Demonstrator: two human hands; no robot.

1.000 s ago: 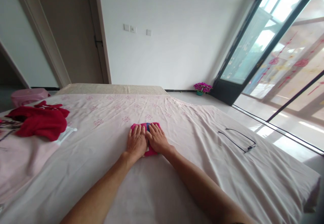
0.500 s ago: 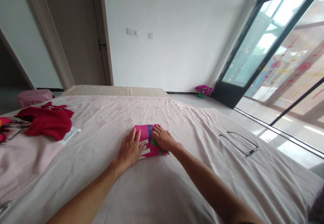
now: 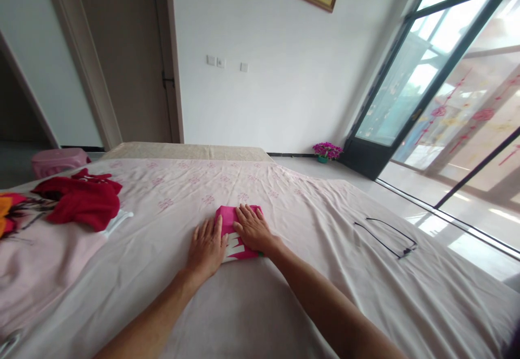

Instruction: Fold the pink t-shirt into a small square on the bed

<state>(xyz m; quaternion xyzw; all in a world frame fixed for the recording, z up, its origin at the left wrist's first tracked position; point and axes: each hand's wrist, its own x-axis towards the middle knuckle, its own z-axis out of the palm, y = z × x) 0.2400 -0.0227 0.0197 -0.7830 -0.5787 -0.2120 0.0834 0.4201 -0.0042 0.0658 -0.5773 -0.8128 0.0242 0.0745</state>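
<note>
A small folded pink cloth (image 3: pixel 233 241) with white markings lies on the pale pink bedsheet (image 3: pixel 284 272) in the middle of the view. My right hand (image 3: pixel 252 229) rests flat on top of it, fingers stretched out and together. My left hand (image 3: pixel 206 246) lies flat on the sheet against the cloth's left edge, fingers extended and touching the fold. Neither hand grips anything.
A red garment (image 3: pixel 83 201) lies in a heap at the left of the bed, over a white item. A thin black wire hanger (image 3: pixel 385 237) lies on the sheet at the right. A pink basin (image 3: pixel 57 160), a flower pot (image 3: pixel 325 151) and glass doors (image 3: pixel 447 110) stand beyond.
My right hand slid back onto the middle of the folded cloth and my left hand shifted slightly off its left edge. The camera tilted up a little.
</note>
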